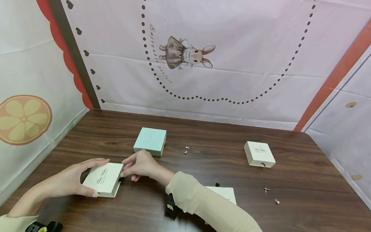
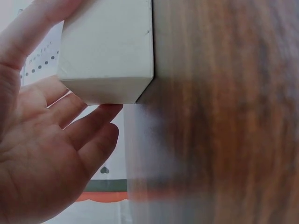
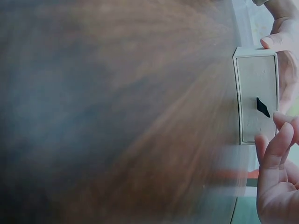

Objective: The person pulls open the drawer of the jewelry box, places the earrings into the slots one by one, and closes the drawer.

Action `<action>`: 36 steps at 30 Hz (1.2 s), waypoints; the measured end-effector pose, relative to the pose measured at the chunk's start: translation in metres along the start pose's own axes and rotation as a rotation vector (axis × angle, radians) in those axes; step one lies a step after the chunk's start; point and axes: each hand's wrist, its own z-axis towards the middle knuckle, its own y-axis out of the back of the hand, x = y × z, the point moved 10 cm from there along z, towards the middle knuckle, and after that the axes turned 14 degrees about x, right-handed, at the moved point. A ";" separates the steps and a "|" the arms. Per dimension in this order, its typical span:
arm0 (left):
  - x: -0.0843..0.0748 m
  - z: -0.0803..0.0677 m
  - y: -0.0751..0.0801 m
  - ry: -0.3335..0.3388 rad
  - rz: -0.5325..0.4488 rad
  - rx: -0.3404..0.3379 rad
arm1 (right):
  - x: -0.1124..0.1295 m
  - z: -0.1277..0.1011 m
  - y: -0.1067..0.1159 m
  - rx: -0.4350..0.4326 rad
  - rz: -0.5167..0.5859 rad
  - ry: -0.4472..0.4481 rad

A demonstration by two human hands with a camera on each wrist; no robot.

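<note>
Near the table's front-left corner, the left hand (image 1: 68, 180) is gripping the cream square cardboard drawer box (image 1: 103, 179) by its sides, while the right hand (image 1: 141, 165), fingers curled, is reaching the small black ribbon pull tab (image 3: 263, 107) on the box's right-facing end.

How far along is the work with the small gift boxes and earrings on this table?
Done: nothing visibly packed; small earrings and lie loose on the dark wooden table.
In hand: the left hand grips the cream square drawer box; the right hand reaches its black pull tab, drawer apparently closed.
Left: the mint-green box and white box sit untouched.
</note>
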 end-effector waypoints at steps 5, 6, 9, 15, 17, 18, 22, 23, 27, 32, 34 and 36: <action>-0.001 0.000 -0.001 0.006 0.003 0.013 | 0.000 -0.003 0.004 0.033 0.019 -0.002; -0.001 0.000 -0.001 0.008 0.002 0.016 | 0.001 -0.004 0.006 0.042 0.027 -0.001; -0.001 -0.001 0.001 0.007 -0.002 0.012 | 0.003 -0.008 0.012 0.067 0.048 0.011; -0.007 0.005 0.008 0.014 0.015 -0.017 | 0.004 -0.013 0.026 0.074 0.063 0.025; -0.011 0.009 0.011 0.015 0.026 -0.035 | 0.004 -0.014 0.030 0.069 0.065 0.028; -0.013 0.011 0.012 0.018 0.023 -0.037 | 0.004 -0.015 0.033 0.066 0.066 0.030; -0.021 0.020 0.016 0.034 0.027 -0.054 | 0.003 -0.019 0.043 0.048 0.058 0.034; -0.023 0.023 0.017 0.035 0.023 -0.053 | 0.003 -0.020 0.046 0.040 0.055 0.034; -0.032 0.035 0.016 0.035 0.008 -0.055 | 0.002 -0.024 0.057 0.029 0.032 0.027; -0.047 0.051 0.016 0.020 -0.025 -0.034 | 0.001 -0.029 0.073 0.003 0.032 0.029; -0.053 0.058 0.015 0.010 -0.030 -0.028 | 0.001 -0.032 0.079 -0.016 0.033 0.033; -0.058 0.065 0.014 0.004 -0.031 -0.019 | 0.002 -0.034 0.085 -0.030 0.024 0.037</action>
